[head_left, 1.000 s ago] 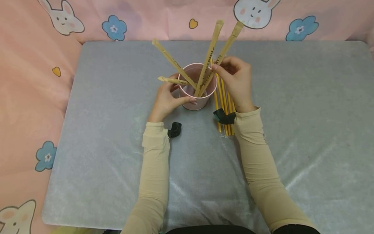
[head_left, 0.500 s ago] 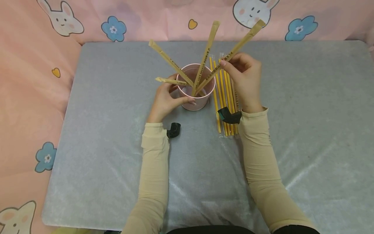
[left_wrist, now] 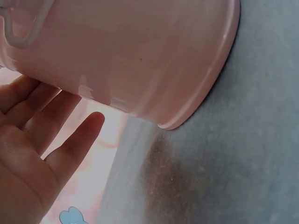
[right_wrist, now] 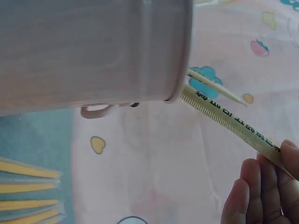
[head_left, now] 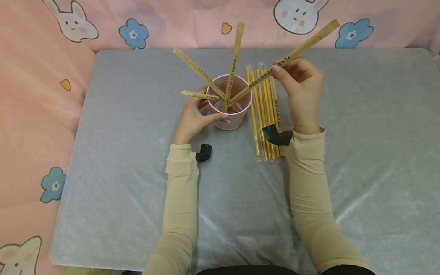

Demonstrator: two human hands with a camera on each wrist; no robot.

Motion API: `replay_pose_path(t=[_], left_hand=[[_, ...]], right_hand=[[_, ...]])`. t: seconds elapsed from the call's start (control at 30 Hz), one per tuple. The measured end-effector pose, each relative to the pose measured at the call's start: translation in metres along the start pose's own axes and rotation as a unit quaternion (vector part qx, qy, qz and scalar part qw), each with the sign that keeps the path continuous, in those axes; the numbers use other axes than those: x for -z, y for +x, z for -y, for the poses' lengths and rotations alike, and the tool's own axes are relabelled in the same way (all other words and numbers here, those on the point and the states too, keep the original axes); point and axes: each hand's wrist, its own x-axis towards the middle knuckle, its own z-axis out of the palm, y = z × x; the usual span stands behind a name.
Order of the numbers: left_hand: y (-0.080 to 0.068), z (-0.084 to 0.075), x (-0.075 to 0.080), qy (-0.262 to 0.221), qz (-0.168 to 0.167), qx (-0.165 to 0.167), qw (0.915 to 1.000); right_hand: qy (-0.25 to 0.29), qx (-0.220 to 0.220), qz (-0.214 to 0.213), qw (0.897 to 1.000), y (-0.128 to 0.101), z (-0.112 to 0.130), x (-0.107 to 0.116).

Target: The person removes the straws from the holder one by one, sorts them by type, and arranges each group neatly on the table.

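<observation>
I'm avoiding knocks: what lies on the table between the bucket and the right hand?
In the head view, yellow straws in clear wrappers and a paper-wrapped straw lie between the bucket and right hand.

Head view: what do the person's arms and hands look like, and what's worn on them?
The sleeves are long, beige and wrinkled. A black bent piece juts inward from each cuff. The left hand and right hand are gloveless.
</observation>
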Motion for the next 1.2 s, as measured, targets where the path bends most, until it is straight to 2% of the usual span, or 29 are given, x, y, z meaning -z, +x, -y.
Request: replay_pose_path(t=[0.13, 0.33, 0.57, 0.93, 1.2], left_hand=[[0.000, 0.000, 0.000, -0.004, -0.001, 0.001, 1.0000], [0.001, -0.001, 0.000, -0.007, 0.001, 0.010, 0.9999], [-0.001, 0.001, 0.000, -0.004, 0.002, 0.006, 1.0000], [0.000, -0.002, 0.000, -0.002, 0.001, 0.013, 0.9999], [0.000, -0.002, 0.000, -0.003, 0.000, 0.007, 1.0000]], right_hand=[[0.022, 0.009, -0.006, 1.000, 0.001, 0.004, 0.004], [0.060, -0.003, -0.041, 0.997, 0.002, 0.012, 0.009], [0.048, -0.007, -0.065, 0.997, 0.005, 0.016, 0.018], [0.084, -0.022, -0.103, 0.991, 0.009, 0.023, 0.028], [0.071, -0.011, -0.124, 0.990, 0.010, 0.024, 0.032]])
